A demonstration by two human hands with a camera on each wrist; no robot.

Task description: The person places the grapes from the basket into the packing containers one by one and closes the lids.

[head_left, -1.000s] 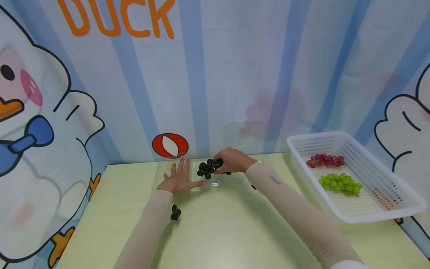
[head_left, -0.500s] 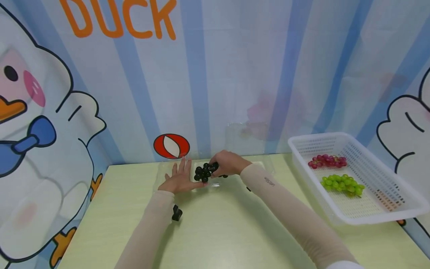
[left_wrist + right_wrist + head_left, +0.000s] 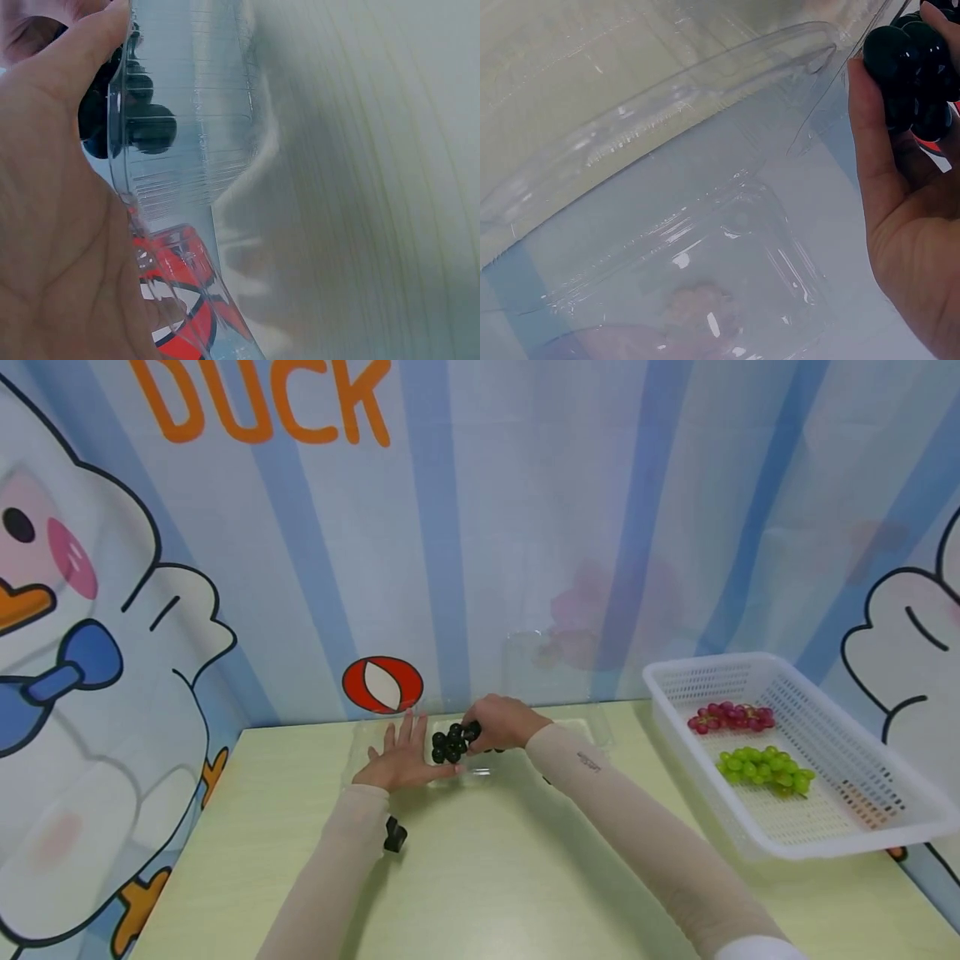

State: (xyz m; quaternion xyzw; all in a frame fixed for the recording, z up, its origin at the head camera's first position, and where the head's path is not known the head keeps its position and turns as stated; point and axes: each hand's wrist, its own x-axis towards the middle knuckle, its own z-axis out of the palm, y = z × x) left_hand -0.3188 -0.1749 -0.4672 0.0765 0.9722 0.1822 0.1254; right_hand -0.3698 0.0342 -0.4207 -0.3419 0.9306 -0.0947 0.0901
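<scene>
A bunch of black grapes [image 3: 451,744] is gripped by my right hand [image 3: 510,723] at the left part of a clear plastic clamshell box [image 3: 199,90]. In the left wrist view, some dark grapes [image 3: 154,129] show through the box's clear wall. My left hand [image 3: 402,763] lies at the box's left side with fingers spread, its thumb along the near rim below the grapes. The right wrist view has the right hand [image 3: 911,202] with fingers and thumb around the grapes [image 3: 911,71]. The box's clear lid [image 3: 551,664] stands raised against the backdrop.
On the right stands a white plastic basket [image 3: 832,843] holding a bunch of red grapes [image 3: 731,717] and a bunch of green grapes [image 3: 765,770]. A printed duck curtain [image 3: 525,510] hangs along the back edge of the pale yellow table [image 3: 480,877].
My right hand has shifted left and slightly down with the black grapes, closer to the left hand. The left hand has stayed in place at the box.
</scene>
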